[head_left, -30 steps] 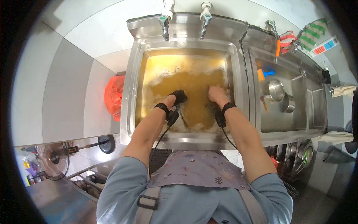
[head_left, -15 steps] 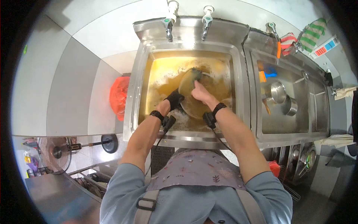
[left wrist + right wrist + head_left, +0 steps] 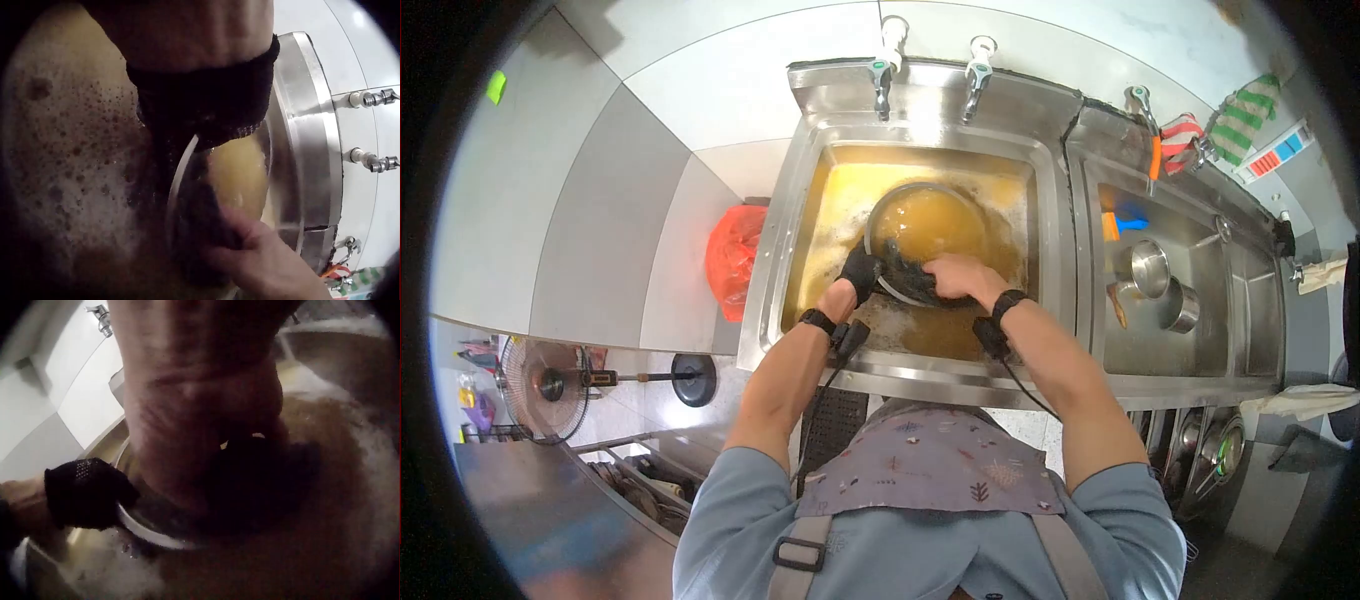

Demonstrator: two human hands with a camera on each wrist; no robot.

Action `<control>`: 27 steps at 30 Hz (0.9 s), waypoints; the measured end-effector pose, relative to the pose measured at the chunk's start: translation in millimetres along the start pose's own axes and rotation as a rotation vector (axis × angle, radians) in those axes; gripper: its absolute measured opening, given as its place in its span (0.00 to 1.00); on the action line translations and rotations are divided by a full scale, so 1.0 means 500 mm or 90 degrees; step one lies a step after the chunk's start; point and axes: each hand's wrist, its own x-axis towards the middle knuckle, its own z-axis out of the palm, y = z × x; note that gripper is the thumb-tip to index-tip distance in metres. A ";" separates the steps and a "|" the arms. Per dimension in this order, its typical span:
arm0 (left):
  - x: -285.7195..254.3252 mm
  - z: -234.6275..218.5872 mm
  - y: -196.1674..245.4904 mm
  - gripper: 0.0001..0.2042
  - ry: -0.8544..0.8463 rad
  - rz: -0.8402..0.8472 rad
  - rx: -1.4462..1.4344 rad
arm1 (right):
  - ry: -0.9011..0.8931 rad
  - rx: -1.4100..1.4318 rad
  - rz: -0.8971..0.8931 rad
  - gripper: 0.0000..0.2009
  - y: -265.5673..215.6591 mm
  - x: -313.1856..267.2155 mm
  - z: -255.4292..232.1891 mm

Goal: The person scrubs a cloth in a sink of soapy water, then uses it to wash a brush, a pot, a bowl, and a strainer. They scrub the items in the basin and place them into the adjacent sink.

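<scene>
A round metal vessel (image 3: 940, 215) with a pale rim lies tilted in the soapy yellow-brown water (image 3: 820, 240) of the left sink. My left hand (image 3: 860, 275), in a black glove, grips its rim at the left; the rim (image 3: 181, 172) comes out from under the glove (image 3: 200, 100) in the left wrist view. My bare right hand (image 3: 960, 277) holds a dark scrubbing pad (image 3: 900, 270) against the near inside of the vessel. In the right wrist view the gloved hand (image 3: 90, 494) holds the rim beside my right hand (image 3: 200, 425), whose fingers are in shadow.
Two taps (image 3: 881, 85) stand behind the left sink (image 3: 765, 290). The right sink (image 3: 1165, 368) holds small metal pots (image 3: 1149, 268) and an orange-and-blue brush (image 3: 1111, 226). A red plastic bag (image 3: 735, 262) sits left; a fan (image 3: 550, 385) stands lower left.
The vessel has come up from under the water and its rim now shows. My right hand went in to the vessel, then moved down toward its near side with the pad.
</scene>
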 end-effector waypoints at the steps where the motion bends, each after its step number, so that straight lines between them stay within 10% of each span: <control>1: -0.019 0.010 0.020 0.25 0.016 -0.005 0.008 | 0.010 -0.063 0.012 0.24 0.000 -0.021 -0.015; 13: -0.060 0.025 0.068 0.34 -0.008 -0.015 0.066 | 0.382 -0.048 0.206 0.12 0.104 0.000 -0.088; 15: -0.067 0.023 0.094 0.34 -0.004 -0.091 0.099 | 0.591 0.037 0.116 0.11 0.086 0.010 -0.107; 19: 0.009 0.007 0.032 0.26 0.074 0.054 0.431 | 0.612 0.184 0.080 0.11 0.009 0.057 -0.137; 27: 0.031 0.054 0.050 0.13 0.138 0.241 0.660 | 0.662 -0.187 -0.291 0.15 -0.070 0.061 -0.069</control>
